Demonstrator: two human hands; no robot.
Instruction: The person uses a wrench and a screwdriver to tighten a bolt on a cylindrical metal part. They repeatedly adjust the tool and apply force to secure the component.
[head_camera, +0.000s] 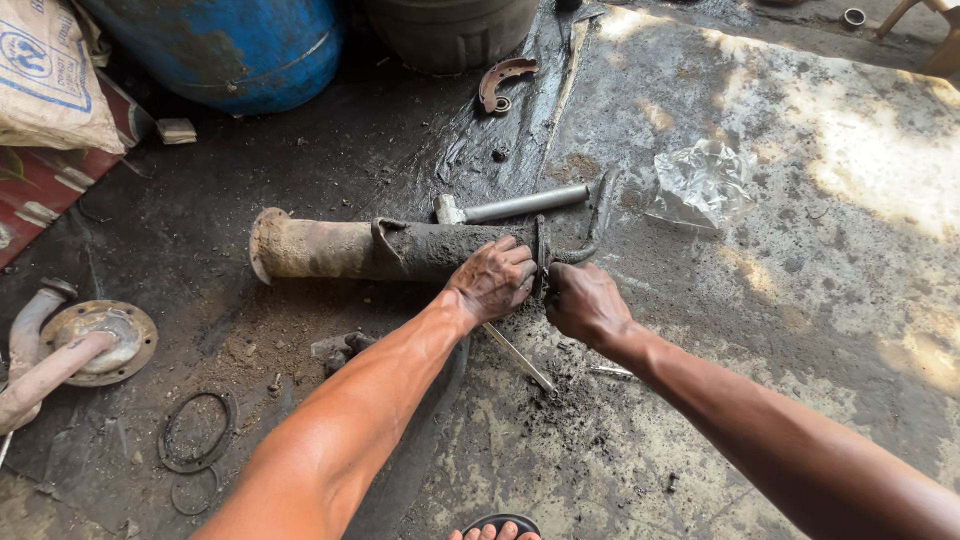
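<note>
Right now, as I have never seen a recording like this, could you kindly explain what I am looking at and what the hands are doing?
There is one picture, taken by a camera worn on a person's head, looking down at their own two bare arms over a dirty, oily concrete floor. The left hand rests on a long, mud-caked metal tube lying on the floor, with a rusty flange at its far end. The right hand is closed around a dark bent part at the tube's near end. Behind the tube lies a grey hammer. Around them are a blue drum, a curved rusty brake shoe, rubber rings, a flanged pipe and crumpled clear plastic.
</note>
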